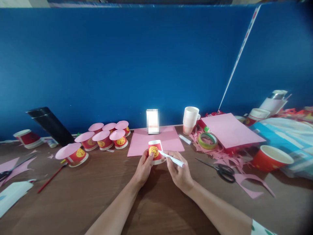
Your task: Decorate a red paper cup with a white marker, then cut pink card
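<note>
My left hand (144, 168) is closed round the left side of a small red paper cup (155, 152) with yellow print, its thumb on the print. The cup is upside down, with its white base on top. In my right hand (180, 171) a white marker pen (174, 159) lies between thumb and fingers, its tip pointing left at the cup's print. Whether the tip touches the cup cannot be made out. Behind the cup lies a pink paper sheet (140, 143), and on it stands a phone-like bright screen (153, 121), partly pixelated.
Several red cups topped with pink discs (102, 135) stand on the left, near a black flask (50, 125) and a red brush (51, 179). Rightward are stacked paper cups (190, 119), green tape (207, 141), black-handled scissors (226, 172), pink scraps and an orange cup (271, 159).
</note>
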Demonstrator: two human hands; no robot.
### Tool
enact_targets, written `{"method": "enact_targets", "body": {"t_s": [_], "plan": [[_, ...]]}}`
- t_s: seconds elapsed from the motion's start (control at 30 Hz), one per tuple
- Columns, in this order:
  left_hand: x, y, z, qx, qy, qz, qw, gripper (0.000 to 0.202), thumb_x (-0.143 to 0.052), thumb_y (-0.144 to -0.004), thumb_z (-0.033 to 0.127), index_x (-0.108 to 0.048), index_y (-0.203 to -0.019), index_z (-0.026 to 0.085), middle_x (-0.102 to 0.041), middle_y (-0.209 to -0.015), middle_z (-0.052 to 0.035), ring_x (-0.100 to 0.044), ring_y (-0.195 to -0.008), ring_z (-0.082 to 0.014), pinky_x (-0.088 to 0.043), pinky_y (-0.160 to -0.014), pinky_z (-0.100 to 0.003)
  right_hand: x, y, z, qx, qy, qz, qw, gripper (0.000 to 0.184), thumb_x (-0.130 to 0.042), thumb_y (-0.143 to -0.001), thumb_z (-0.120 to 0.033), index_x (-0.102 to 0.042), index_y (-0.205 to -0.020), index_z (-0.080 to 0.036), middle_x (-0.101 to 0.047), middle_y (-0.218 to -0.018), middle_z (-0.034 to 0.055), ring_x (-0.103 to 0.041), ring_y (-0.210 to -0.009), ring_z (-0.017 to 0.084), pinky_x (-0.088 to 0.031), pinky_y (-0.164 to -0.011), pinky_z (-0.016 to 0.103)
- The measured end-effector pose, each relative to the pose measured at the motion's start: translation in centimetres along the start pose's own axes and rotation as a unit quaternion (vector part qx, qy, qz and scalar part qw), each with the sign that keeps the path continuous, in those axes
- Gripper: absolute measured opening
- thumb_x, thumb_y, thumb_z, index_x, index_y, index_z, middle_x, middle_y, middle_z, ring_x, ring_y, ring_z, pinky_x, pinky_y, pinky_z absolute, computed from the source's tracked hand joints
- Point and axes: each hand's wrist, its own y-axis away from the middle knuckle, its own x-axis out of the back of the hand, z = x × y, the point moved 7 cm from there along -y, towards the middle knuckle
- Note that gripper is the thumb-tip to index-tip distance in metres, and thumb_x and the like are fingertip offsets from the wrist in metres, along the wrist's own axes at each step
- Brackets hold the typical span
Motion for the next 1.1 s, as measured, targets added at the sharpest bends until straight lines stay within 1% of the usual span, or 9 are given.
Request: {"method": "enact_targets", "body": {"t_s": [0.17, 0.37, 0.6, 0.73, 1.1], "plan": [[0.25, 0.00, 0.03, -0.007, -0.017, 0.013, 1.000, 0.029, -0.057, -0.078, 0.033, -0.056, -0.103, 0.018, -0.063, -0.097, -0.0054, -0.059, -0.089, -0.0171, -0.042, -0.085, -0.032, -0.01, 0.00, 0.05, 0.001, 0.004, -0.001, 1.000, 0.021, -0.038, -0.089, -0.017, -0.057, -0.099, -0.018, -0.059, -0.084, 0.0064, -0.054, -0.079, 0.018, -0.044, -0.074, 0.032], [0.33, 0.02, 0.10, -0.013, -0.026, 0.013, 1.000, 0.028, -0.056, -0.079, 0.033, -0.056, -0.103, 0.018, -0.063, -0.096, -0.0052, -0.059, -0.091, -0.0175, -0.042, -0.085, -0.031, 0.11, 0.02, 0.10, -0.005, -0.006, 0.001, 1.000, 0.020, -0.039, -0.089, -0.018, -0.058, -0.095, -0.019, -0.060, -0.084, 0.0059, -0.055, -0.078, 0.019, -0.044, -0.074, 0.031], [-0.08, 0.02, -0.04, -0.004, -0.001, -0.011, 1.000, 0.028, -0.055, -0.079, 0.033, -0.055, -0.103, 0.018, -0.063, -0.098, -0.0059, -0.060, -0.091, -0.0195, -0.041, -0.087, -0.036, 0.33, 0.08, 0.25, -0.016, -0.026, 0.016, 0.999, 0.023, -0.039, -0.089, -0.016, -0.056, -0.105, -0.020, -0.061, -0.093, 0.0065, -0.057, -0.081, 0.018, -0.045, -0.076, 0.031], [0.08, -0.01, -0.15, -0.003, -0.006, -0.004, 1.000, 0.029, -0.055, -0.079, 0.033, -0.054, -0.104, 0.018, -0.064, -0.097, -0.0057, -0.060, -0.090, -0.0188, -0.042, -0.086, -0.034, 0.23, 0.01, 0.22, -0.013, -0.025, 0.009, 1.000, 0.024, -0.039, -0.089, -0.016, -0.056, -0.106, -0.020, -0.061, -0.095, 0.0071, -0.056, -0.084, 0.019, -0.045, -0.077, 0.032], [-0.16, 0.07, 0.19, -0.012, 0.002, -0.014, 1.000, 0.028, -0.055, -0.080, 0.031, -0.054, -0.104, 0.018, -0.064, -0.097, -0.0051, -0.058, -0.091, -0.0188, -0.041, -0.085, -0.033, 0.31, -0.04, 0.12, -0.013, -0.017, 0.016, 1.000, 0.023, -0.040, -0.089, -0.018, -0.057, -0.104, -0.020, -0.062, -0.093, 0.0066, -0.057, -0.082, 0.018, -0.046, -0.075, 0.031]]}}
